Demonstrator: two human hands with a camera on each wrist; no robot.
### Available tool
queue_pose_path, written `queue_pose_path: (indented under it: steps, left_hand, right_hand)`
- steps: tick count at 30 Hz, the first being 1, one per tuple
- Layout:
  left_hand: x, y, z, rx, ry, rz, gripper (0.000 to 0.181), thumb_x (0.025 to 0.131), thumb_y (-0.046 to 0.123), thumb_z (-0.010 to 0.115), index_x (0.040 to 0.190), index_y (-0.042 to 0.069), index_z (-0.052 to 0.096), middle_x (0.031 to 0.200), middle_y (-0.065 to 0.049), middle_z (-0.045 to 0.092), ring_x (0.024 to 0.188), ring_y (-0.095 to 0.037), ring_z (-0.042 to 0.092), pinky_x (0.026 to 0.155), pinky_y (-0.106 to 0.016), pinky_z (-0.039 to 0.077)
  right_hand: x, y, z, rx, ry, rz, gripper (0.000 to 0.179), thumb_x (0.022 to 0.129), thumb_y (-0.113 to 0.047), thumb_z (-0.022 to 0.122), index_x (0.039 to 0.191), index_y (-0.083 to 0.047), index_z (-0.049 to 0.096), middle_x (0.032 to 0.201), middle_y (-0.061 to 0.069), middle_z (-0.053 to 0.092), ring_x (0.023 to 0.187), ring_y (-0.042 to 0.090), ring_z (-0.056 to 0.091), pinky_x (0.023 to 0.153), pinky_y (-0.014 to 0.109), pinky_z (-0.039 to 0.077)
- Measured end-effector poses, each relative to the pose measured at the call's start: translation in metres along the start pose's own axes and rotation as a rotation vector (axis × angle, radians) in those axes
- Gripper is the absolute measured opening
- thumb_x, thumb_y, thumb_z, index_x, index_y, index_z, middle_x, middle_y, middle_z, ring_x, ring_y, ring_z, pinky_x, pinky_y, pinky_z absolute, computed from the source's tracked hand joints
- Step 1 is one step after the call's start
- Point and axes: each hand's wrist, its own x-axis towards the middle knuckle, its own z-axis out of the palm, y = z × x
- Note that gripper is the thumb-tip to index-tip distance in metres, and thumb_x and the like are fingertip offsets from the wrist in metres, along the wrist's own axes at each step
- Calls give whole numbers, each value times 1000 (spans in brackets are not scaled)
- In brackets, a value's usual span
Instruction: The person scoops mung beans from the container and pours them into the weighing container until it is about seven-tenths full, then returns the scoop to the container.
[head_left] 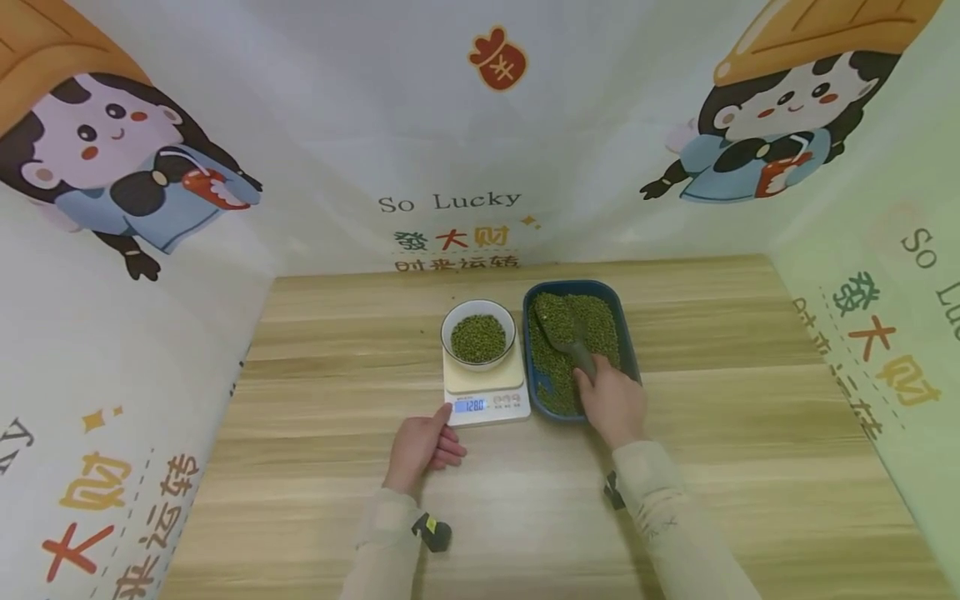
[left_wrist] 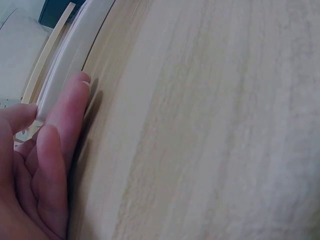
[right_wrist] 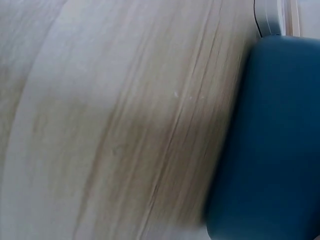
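Observation:
A white kitchen scale [head_left: 487, 408] reads about 128.0 on its lit display. A white bowl [head_left: 478, 360] with a dark rim sits on its platform, holding green mung beans [head_left: 478, 337]. At the scale's front left corner, my left hand [head_left: 423, 446] touches the edge with its thumb, the other fingers [left_wrist: 75, 107] extended alongside. To the right, a blue tub [head_left: 630, 354] holds many more beans. My right hand [head_left: 613, 402] grips the handle of a dark scoop [head_left: 577, 354], its head loaded with beans inside the tub. The right wrist view shows only the tub's outer wall [right_wrist: 270, 140].
The wood-grain table [head_left: 322, 375] carries the scale and tub side by side, close together. A printed cloth [head_left: 375, 125] with cartoon figures and lettering walls the back and both sides. A black wrist device [head_left: 432, 532] sits at my left cuff.

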Motion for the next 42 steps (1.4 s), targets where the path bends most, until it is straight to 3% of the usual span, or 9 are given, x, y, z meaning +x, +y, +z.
queue_pose_path:
  steps: [16, 27, 30, 33, 37, 42]
  left_hand:
    - [1, 1, 0, 2, 21, 5, 62, 84, 60, 41, 78, 2, 62, 66, -8, 66, 56, -21, 65, 46, -29, 51]
    - [1, 6, -4, 20, 29, 16, 60, 87, 57, 41, 77, 2, 62, 65, -8, 66, 55, -20, 64, 46, -29, 51]
    - [0, 6, -4, 23, 28, 8, 60, 86, 58, 41, 78, 2, 62, 65, -8, 66, 55, -20, 64, 47, -29, 51]
    - [-1, 6, -4, 25, 25, 1, 61, 86, 59, 41, 78, 2, 62, 66, -8, 66, 55, -20, 64, 47, -29, 52]
    - [-2, 4, -3, 25, 18, 9, 62, 85, 60, 41, 79, 2, 62, 66, -9, 66, 55, -20, 64, 48, -30, 52]
    - [-2, 0, -1, 20, -2, 22, 62, 85, 60, 41, 80, 1, 61, 66, -9, 66, 56, -21, 65, 49, -31, 52]
  right_hand:
    - [-2, -2, 1, 15, 111, -47, 40, 89, -39, 51, 112, -6, 54, 64, 3, 57, 49, 19, 51, 42, 33, 37]
    - [-4, -1, 4, 116, 283, -64, 43, 90, -38, 49, 115, -3, 51, 79, 14, 63, 56, 27, 56, 46, 41, 43]
    - [-5, 0, 4, 144, 242, -36, 42, 89, -35, 51, 116, -4, 51, 83, 14, 64, 60, 27, 58, 50, 41, 44]
    - [-4, 1, 0, 199, 150, 14, 41, 85, -34, 56, 118, -9, 53, 86, 11, 65, 64, 25, 58, 54, 39, 45]
    - [-4, 3, -9, 351, 28, 99, 42, 83, -32, 59, 121, -14, 53, 91, 10, 64, 64, 21, 56, 54, 33, 45]
    - [-6, 0, -25, 514, -70, 160, 46, 83, -25, 57, 126, -12, 48, 93, 16, 61, 57, 24, 59, 46, 29, 47]
